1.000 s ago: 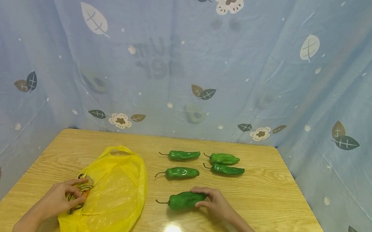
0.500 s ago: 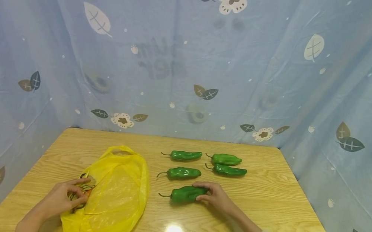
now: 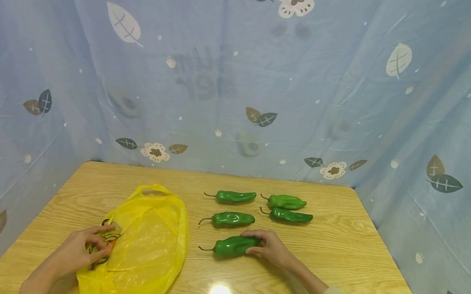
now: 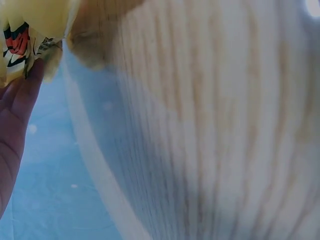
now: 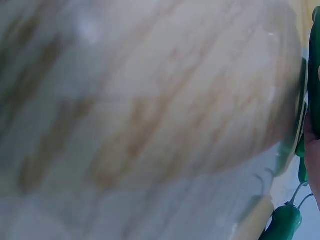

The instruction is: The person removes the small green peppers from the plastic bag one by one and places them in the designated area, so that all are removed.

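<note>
My right hand [image 3: 271, 250] holds a large green pepper [image 3: 228, 246] by its right end, its stem pointing left, low over the table's middle. Only a strip of that pepper and of the hand shows at the right edge of the right wrist view. At the left, my left hand [image 3: 74, 250] pinches the near-left side of a yellow plastic bag [image 3: 147, 245], thumb and fingers around its printed patch. Orange and black print shows between the fingers. The left wrist view catches the fingers [image 4: 27, 97] against the bag, up in the corner.
Behind the held pepper lie two green peppers, one nearer [image 3: 233, 219] and one farther [image 3: 237, 197]. To their right, two more lie close together, a lighter one [image 3: 286, 201] and a darker one [image 3: 290, 216]. A blue patterned curtain [image 3: 223, 94] surrounds the wooden table [image 3: 335, 256].
My right hand and the held pepper have moved slightly away from me, then a little left. My left hand keeps its place on the bag. The whole head view has shifted slightly.
</note>
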`<control>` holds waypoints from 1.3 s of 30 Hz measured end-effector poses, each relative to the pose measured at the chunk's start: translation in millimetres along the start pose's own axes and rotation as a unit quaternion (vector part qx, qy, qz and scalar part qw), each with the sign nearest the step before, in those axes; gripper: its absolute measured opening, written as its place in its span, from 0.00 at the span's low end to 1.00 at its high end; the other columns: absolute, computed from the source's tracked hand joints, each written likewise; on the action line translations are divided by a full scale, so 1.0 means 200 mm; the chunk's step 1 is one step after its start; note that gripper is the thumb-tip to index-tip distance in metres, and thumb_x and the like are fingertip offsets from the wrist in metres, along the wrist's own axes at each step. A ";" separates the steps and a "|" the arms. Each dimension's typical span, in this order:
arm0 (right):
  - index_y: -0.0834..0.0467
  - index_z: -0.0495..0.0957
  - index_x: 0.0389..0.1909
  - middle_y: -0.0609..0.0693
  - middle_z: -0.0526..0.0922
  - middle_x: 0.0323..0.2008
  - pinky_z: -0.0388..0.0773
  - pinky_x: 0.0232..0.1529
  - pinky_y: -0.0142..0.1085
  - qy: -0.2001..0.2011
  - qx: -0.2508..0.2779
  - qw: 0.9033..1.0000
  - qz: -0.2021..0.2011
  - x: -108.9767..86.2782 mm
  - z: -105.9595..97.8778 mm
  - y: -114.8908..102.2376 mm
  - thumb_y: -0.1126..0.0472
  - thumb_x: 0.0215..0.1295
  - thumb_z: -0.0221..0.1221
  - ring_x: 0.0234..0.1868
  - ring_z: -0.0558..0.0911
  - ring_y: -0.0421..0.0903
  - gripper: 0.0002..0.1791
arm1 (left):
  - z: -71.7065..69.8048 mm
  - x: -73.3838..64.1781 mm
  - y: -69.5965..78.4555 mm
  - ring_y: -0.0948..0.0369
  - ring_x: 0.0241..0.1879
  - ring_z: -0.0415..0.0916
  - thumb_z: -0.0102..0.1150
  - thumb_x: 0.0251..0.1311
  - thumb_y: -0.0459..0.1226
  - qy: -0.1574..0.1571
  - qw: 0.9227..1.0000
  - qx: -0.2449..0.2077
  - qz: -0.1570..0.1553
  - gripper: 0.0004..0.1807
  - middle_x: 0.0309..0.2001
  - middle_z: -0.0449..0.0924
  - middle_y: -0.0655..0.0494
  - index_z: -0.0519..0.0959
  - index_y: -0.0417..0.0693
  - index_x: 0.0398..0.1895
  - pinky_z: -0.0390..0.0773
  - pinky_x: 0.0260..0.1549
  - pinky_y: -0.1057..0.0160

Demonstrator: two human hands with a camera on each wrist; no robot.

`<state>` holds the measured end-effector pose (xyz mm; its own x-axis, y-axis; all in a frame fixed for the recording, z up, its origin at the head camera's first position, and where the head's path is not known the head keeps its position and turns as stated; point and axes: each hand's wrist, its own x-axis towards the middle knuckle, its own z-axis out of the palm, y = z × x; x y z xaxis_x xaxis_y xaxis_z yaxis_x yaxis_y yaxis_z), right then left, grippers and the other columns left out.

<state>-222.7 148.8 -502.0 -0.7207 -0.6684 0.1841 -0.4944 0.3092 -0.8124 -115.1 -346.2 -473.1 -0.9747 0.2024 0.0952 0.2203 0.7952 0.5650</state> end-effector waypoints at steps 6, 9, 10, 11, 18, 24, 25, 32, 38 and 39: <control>0.66 0.77 0.55 0.57 0.80 0.54 0.71 0.58 0.37 -0.016 -0.010 1.000 0.003 0.00 0.00 0.01 0.60 0.58 0.65 0.57 0.77 0.55 0.25 | 0.00 0.00 0.00 0.37 0.57 0.69 0.69 0.53 0.40 0.003 1.000 0.004 0.008 0.06 0.58 0.76 0.43 0.83 0.65 0.26 0.78 0.43 0.54; 0.65 0.76 0.57 0.56 0.79 0.56 0.72 0.57 0.35 -0.028 0.000 1.000 0.009 0.01 -0.01 0.02 0.59 0.58 0.65 0.58 0.77 0.52 0.26 | -0.01 0.00 0.01 0.38 0.57 0.70 0.69 0.53 0.41 0.004 1.000 0.005 0.013 0.04 0.59 0.75 0.42 0.84 0.63 0.28 0.78 0.42 0.56; 0.64 0.76 0.57 0.56 0.79 0.56 0.72 0.56 0.34 -0.032 0.006 0.999 0.011 0.01 -0.01 0.02 0.59 0.58 0.65 0.58 0.76 0.51 0.26 | -0.01 0.00 0.01 0.38 0.57 0.70 0.69 0.53 0.42 0.003 1.000 0.005 0.013 0.03 0.59 0.75 0.42 0.84 0.62 0.29 0.78 0.43 0.55; 0.65 0.76 0.57 0.56 0.79 0.56 0.72 0.56 0.34 -0.037 0.010 0.999 0.009 0.01 -0.02 0.02 0.60 0.59 0.65 0.58 0.76 0.51 0.26 | -0.01 0.00 0.02 0.38 0.57 0.70 0.69 0.53 0.42 0.001 1.000 0.007 0.010 0.02 0.60 0.74 0.42 0.85 0.62 0.30 0.78 0.43 0.54; 0.64 0.75 0.58 0.56 0.78 0.57 0.71 0.58 0.33 -0.051 0.020 0.998 -0.007 0.03 -0.04 0.03 0.61 0.58 0.65 0.60 0.75 0.48 0.27 | -0.03 -0.01 0.04 0.34 0.60 0.64 0.68 0.55 0.44 0.008 1.000 0.025 0.011 0.05 0.61 0.73 0.42 0.86 0.58 0.33 0.71 0.48 0.38; 0.68 0.73 0.58 0.61 0.78 0.55 0.72 0.57 0.36 -0.040 0.038 0.998 -0.020 0.04 -0.05 0.05 0.64 0.57 0.66 0.59 0.76 0.55 0.28 | -0.04 -0.03 0.06 0.34 0.58 0.66 0.67 0.56 0.42 0.044 0.998 0.045 0.032 0.13 0.53 0.80 0.46 0.85 0.48 0.43 0.73 0.44 0.36; 0.69 0.73 0.58 0.61 0.78 0.55 0.72 0.57 0.37 -0.037 0.042 0.998 -0.018 0.04 -0.05 0.05 0.64 0.57 0.65 0.59 0.75 0.56 0.28 | -0.04 -0.03 0.07 0.41 0.62 0.66 0.67 0.56 0.42 0.055 0.997 0.049 0.037 0.13 0.54 0.80 0.49 0.85 0.49 0.44 0.73 0.44 0.37; 0.66 0.74 0.59 0.59 0.75 0.60 0.67 0.61 0.46 0.042 0.035 0.998 0.021 -0.05 -0.11 0.02 0.60 0.60 0.64 0.62 0.72 0.56 0.27 | 0.05 -0.05 0.37 0.75 0.65 0.57 0.63 0.60 0.35 0.142 0.987 -0.019 0.072 0.20 0.64 0.70 0.56 0.78 0.53 0.56 0.76 0.48 0.51; 0.62 0.73 0.61 0.56 0.72 0.64 0.66 0.58 0.56 0.174 -0.073 0.982 -0.019 -0.18 -0.22 -0.02 0.63 0.60 0.64 0.65 0.69 0.55 0.27 | 0.16 0.04 0.66 0.35 0.71 0.35 0.47 0.72 0.45 0.111 0.993 -0.010 0.034 0.31 0.76 0.40 0.44 0.52 0.63 0.75 0.37 0.59 0.26; 0.61 0.73 0.62 0.55 0.70 0.65 0.65 0.58 0.58 0.196 -0.100 0.975 -0.024 -0.20 -0.24 -0.02 0.64 0.59 0.64 0.66 0.67 0.54 0.28 | 0.18 0.06 0.67 0.35 0.72 0.28 0.46 0.72 0.47 0.116 0.993 0.022 0.029 0.32 0.76 0.33 0.46 0.49 0.63 0.76 0.30 0.58 0.26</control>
